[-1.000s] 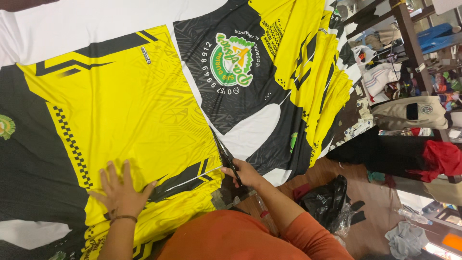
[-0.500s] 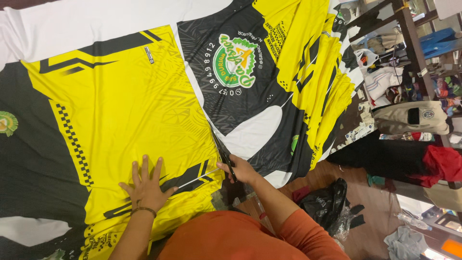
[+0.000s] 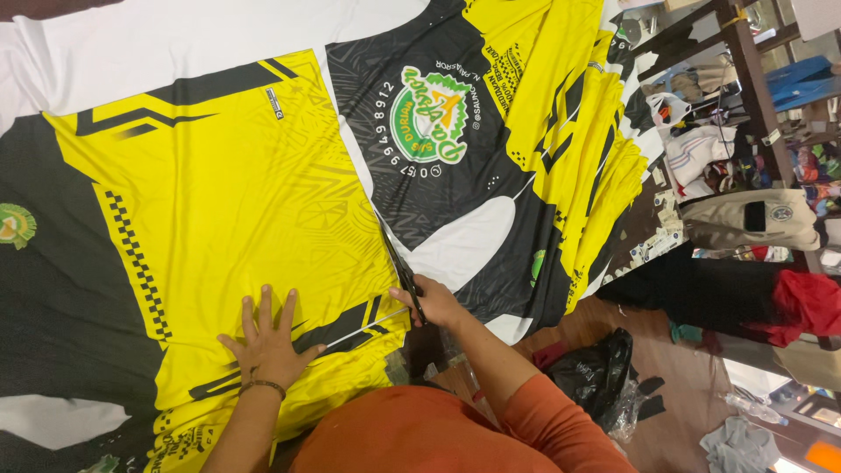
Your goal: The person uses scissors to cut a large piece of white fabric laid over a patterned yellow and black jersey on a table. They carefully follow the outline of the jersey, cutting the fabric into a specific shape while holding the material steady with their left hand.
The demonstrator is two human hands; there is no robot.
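The scissors [image 3: 403, 267] lie along the seam between the yellow panel [image 3: 228, 193] and the black panel [image 3: 455, 166], their dark blades pointing away from the person, with the right hand [image 3: 435, 304] clamped on the handles, fingers closed through or round them. The left hand [image 3: 267, 343] lies flat on the yellow panel, fingers spread apart, pressing the cloth to the surface and holding nothing. The likeliest fault is a cut that wanders off the printed edge into the yellow or the black print: the fabric looks thin, smooth and slippery, and it could ripple or creep ahead of the blades where the flat hand does not pin it. That hand sits a little to the side of the cut line, so the strip nearest the blades looks less held. The sheet is one long printed length, matt with a faint woven sheen, bearing jersey shapes in yellow, black and white, a checkered stripe [image 3: 140, 263] and a round green badge [image 3: 434, 114]. At the far side it drapes in soft folds [image 3: 604, 158] over the edge, and that hanging weight might drag the cloth askew.
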